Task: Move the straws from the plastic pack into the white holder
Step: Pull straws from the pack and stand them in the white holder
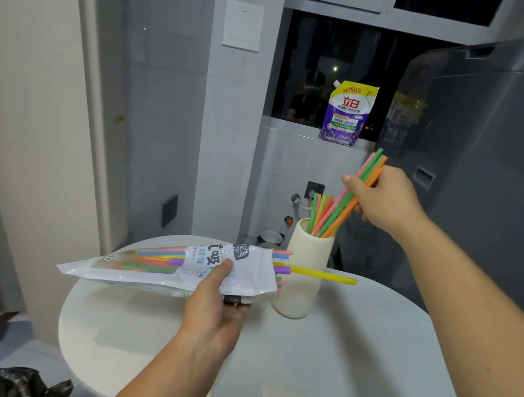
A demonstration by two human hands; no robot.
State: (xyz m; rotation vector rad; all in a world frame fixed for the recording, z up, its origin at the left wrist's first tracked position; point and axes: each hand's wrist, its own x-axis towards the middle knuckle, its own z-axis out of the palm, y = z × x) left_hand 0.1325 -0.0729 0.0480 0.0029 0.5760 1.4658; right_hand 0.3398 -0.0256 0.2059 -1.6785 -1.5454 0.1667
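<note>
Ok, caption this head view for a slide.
Right hand grips straws standing in the white holder; left hand holds the plastic pack.

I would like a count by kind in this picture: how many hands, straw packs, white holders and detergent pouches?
Hands: 2 (left hand, right hand gripping straws)
Straw pack: 1
White holder: 1
Detergent pouch: 1
Total: 5
</note>
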